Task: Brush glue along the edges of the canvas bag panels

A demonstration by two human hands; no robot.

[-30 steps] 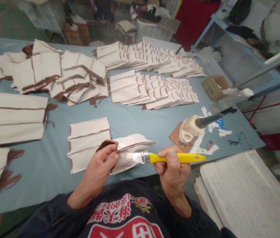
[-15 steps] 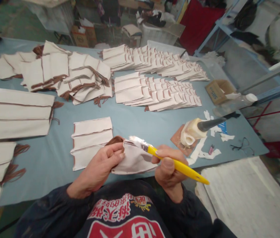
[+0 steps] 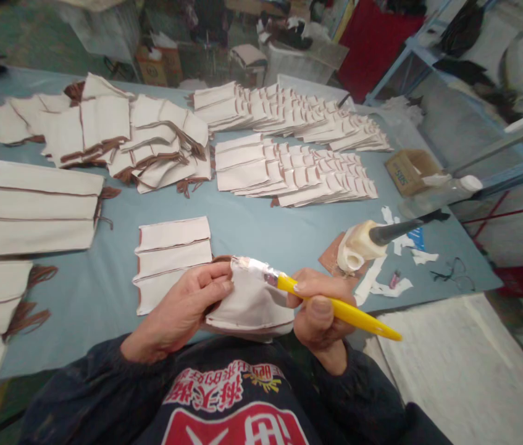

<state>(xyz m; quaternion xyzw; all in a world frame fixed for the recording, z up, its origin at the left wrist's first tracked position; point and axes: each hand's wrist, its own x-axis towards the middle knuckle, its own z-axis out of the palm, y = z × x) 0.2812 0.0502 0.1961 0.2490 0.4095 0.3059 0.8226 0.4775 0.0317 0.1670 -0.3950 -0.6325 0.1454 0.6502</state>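
Observation:
My left hand is closed on the upper left corner of a cream fabric piece with brown edging, thumb on top. The piece bulges toward my apron and its lower edge curves down. In my right hand is a yellow-handled brush, gripped near the ferrule. Its whitened bristles lie on the piece's top edge, close to my left fingertips. Left of these, a flat cream panel with dark seams lies on the table, partly covered by my left hand.
The blue-grey table bears overlapping rows of cream panels, a loose heap and stacks at left. A glue-crusted container with a dark handle stands at right, near white scraps, a cardboard box and a clear bottle.
The brush has shifted slightly right and its bristles now lie flatter along the edge. The fabric piece bulges more at its lower side; my left hand keeps its hold.

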